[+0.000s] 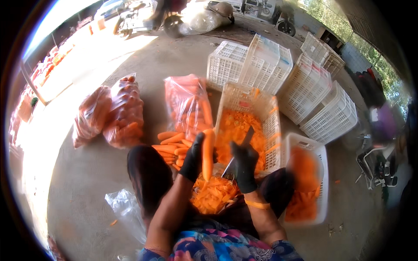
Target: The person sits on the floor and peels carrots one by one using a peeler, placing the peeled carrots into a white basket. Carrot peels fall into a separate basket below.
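My left hand [192, 160], in a black glove, holds a large carrot [208, 153] nearly upright, its tapered end pointing down. In my black-gloved right hand [245, 166] is a hand tool [249, 135]; a flat dark piece sticks out above the fist and a thin bright metal part below it, and its exact kind cannot be made out. The tool is apart from the carrot. Orange peelings [214, 195] are heaped between my knees. Just ahead, a white plastic crate [274, 143] holds many more peelings. Loose carrots [166, 148] lie left of my left hand.
A clear plastic bag of carrots [187, 101] stands ahead, with two more filled bags [124, 114] farther left. Stacked white crates [267, 65] stand beyond. Right of my knee, a white basket [321, 195] holds blurred orange contents. An empty plastic bag [125, 205] lies at left.
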A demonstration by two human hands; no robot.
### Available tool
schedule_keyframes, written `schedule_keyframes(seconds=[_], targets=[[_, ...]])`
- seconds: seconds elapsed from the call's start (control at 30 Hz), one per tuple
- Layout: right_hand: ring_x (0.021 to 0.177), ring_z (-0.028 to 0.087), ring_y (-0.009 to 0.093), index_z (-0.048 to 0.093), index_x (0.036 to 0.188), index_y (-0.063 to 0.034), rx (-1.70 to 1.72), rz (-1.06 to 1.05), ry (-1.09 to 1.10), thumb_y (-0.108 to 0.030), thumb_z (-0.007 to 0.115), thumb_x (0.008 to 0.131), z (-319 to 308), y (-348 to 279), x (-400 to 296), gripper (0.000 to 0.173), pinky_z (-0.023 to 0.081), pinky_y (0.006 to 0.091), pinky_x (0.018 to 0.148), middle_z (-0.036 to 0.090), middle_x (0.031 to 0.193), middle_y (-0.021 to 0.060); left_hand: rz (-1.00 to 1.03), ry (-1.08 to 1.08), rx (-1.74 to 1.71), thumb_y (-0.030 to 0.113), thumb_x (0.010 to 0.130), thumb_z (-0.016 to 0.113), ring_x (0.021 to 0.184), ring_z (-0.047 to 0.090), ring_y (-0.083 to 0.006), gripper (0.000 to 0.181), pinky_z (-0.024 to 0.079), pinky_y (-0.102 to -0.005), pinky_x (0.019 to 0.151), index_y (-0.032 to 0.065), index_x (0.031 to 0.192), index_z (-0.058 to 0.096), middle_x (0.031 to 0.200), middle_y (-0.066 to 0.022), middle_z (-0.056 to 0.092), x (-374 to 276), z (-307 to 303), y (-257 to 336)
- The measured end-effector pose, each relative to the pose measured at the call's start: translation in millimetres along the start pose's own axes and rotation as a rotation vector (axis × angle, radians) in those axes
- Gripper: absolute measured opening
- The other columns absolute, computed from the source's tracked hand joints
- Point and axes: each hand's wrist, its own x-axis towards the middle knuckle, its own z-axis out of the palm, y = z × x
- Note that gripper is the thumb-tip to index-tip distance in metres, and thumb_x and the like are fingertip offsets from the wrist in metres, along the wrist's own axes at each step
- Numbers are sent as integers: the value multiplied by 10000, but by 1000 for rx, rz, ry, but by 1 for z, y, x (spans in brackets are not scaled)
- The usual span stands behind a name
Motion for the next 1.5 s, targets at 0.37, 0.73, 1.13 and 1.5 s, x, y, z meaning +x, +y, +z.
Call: schedule_keyframes(seconds=[0.37,0.73,1.13,1.5], targets=[[535,486,164,547,741,35,-512,-92,244,-230,627,822,-4,81,64,289,414,350,525,527,582,64,32,51,194,458,966,503,679,586,-168,403,494,-303,590,74,1057,584,779,-58,586,50,-14,-80],[612,466,69,519,702,-37,-134,-7,207,-64,698,839,18,68,29,227,400,255,562,528,668,-12,-78,29,-80,470,911,582,648,595,-199,496,500,-323,564,15,1107,561,792,-91,597,91,-23,-31],[610,525,104,566,752,-1,-19,-38,230,-92,619,814,11,84,109,123,432,274,541,588,706,33,-93,64,-23,450,990,455,812,599,-180,467,500,-304,695,22,1160,536,918,-70,608,77,-8,-24],[525,410,96,453,637,-35,-350,-17,354,-151,594,872,2,94,165,297,335,300,506,439,562,-24,-241,78,-104,543,933,516,620,583,-191,480,489,-307,540,79,1045,570,761,-86,597,91,-27,-59]])
